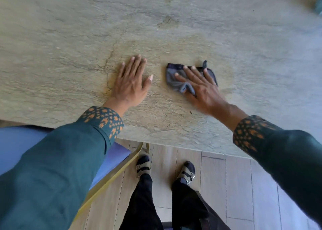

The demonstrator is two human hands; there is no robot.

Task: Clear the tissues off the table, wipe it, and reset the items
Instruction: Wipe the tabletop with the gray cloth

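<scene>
Hands are laid flat and apart on the worktop (174, 21), neither clenched: the left hand (131, 85) is spread palm down on the bare stone-like surface with its fingers straight and close together and the thumb held out to the side, gripping nothing, while the right hand (200, 87) is pressed with straight, splayed fingers onto a small grey cloth (176, 81). The cloth is folded and rumpled, edged in a darker trim, with a short loop standing out at its far corner; it is pinned between the right palm and the worktop, just beside the left hand's thumb but not touching it. Both wrists are covered by dark teal sleeves (57, 168) with orange patterned cuffs. A few small dark crumbs are seen on the worktop near its front edge, below the right hand. No tissues can be made out in this view. At the far right corner something blurred in yellow and teal is visible, too unclear to name. Below the worktop's edge, a chair (115, 170) with a blue seat and a gold-coloured frame is seen on the left, and on the wooden plank floor (244, 186) two feet in dark socks and buckled sandals are planted under black trousers
</scene>
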